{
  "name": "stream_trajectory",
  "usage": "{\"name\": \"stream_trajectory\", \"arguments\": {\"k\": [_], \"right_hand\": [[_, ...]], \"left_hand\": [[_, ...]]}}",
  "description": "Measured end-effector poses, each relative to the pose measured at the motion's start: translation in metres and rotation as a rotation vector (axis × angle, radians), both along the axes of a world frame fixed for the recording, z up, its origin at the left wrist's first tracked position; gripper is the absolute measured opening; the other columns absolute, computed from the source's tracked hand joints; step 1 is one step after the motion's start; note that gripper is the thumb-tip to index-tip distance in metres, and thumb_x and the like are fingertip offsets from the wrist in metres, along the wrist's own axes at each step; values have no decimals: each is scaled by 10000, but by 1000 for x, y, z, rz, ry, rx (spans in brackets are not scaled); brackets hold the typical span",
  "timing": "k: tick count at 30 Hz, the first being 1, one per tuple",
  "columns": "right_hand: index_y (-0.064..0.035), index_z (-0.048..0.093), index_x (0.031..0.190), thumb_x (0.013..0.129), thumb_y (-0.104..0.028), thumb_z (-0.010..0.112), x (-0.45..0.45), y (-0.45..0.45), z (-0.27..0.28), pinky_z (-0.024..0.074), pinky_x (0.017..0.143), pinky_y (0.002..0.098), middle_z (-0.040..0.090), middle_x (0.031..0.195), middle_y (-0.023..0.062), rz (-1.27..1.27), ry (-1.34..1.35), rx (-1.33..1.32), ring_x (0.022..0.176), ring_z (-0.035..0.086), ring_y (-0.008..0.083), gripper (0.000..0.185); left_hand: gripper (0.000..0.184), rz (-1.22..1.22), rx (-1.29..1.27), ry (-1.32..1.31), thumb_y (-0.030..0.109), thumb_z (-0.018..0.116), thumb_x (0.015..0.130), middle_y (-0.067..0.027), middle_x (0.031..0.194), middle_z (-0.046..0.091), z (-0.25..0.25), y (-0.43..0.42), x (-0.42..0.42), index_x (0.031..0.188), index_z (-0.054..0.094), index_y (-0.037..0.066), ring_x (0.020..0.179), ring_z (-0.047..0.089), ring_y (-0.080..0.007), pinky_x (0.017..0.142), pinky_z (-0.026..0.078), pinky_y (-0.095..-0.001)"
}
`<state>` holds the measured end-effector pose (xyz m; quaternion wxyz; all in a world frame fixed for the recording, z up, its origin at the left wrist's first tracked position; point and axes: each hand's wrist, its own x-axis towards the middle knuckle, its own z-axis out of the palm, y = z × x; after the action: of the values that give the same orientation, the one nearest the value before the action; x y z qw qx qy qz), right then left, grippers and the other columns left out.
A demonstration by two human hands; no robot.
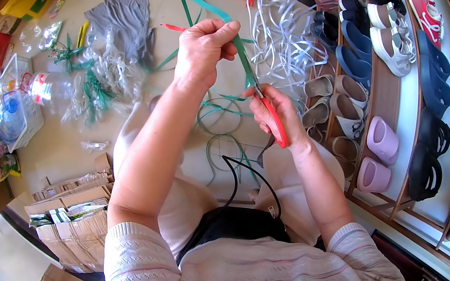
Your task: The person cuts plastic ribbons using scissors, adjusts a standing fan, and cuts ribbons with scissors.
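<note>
My left hand (200, 53) is closed on a green plastic strap (206, 5), pinched between thumb and fingers. The strap runs up behind the hand and hangs down toward my right hand (286, 108), which grips red-handled scissors (277, 123). The scissor blades point upward and lie against the lower part of the strap; whether they are parted is hard to make out. A thin red tip (174, 28) shows beside my left knuckles, its other end hidden. Loops of green strap (224, 140) lie on the floor between my legs.
White straps (287, 30) are heaped ahead on the right, near a shoe rack (384, 86). To the left lie clear plastic scraps (108, 71), a grey cloth (124, 21) and a white basket (25, 107). Cardboard boxes (75, 235) stand at lower left. A black bag (233, 227) rests on my lap.
</note>
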<state>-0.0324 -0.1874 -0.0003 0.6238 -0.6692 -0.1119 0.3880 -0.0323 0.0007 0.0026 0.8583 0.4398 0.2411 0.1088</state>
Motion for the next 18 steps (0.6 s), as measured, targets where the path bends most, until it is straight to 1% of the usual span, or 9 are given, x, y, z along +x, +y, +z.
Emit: {"name": "stream_trajectory", "arguments": {"k": [3,6,9,12,15,18], "right_hand": [[-35,563,945,827,-263,656,0,-1,4,295,497,151,466,695,-75,23,-32,-37,580,389,7,272],[-42,563,925,824,-268,659,0,-2,6,269,444,157,451,647,-81,19,19,-43,516,368,4,265],[-46,561,904,822,-270,659,-1,-2,8,228,393,165,427,593,-88,37,1,-105,446,333,1,258],[-50,558,892,827,-287,652,-2,-2,6,205,373,171,411,567,-90,35,6,-98,414,310,-2,263],[-58,557,882,828,-309,647,-3,-2,6,205,371,174,410,568,-89,15,66,-81,414,313,-2,272],[-66,560,874,826,-327,645,-2,-2,4,207,366,173,405,558,-92,7,28,-77,411,315,-4,279]], "left_hand": [[147,7,-12,-14,153,678,792,-7,613,535,-3,-1,0,746,591,45,500,490,-98,489,400,-223],[143,4,-32,-12,149,676,792,-10,617,536,-3,-2,1,756,593,39,499,488,-99,489,398,-222],[134,9,-70,-4,142,672,793,-15,622,539,-3,4,2,764,595,36,498,488,-102,488,397,-223],[132,24,-91,-13,139,671,793,-19,626,542,-6,8,4,767,593,34,500,491,-106,489,400,-227],[134,9,-75,-5,136,670,793,-20,629,544,-7,3,1,765,588,34,501,495,-106,488,403,-230],[131,17,-71,29,129,670,793,-19,631,545,-3,-6,0,765,582,36,499,498,-107,480,404,-228]]}}
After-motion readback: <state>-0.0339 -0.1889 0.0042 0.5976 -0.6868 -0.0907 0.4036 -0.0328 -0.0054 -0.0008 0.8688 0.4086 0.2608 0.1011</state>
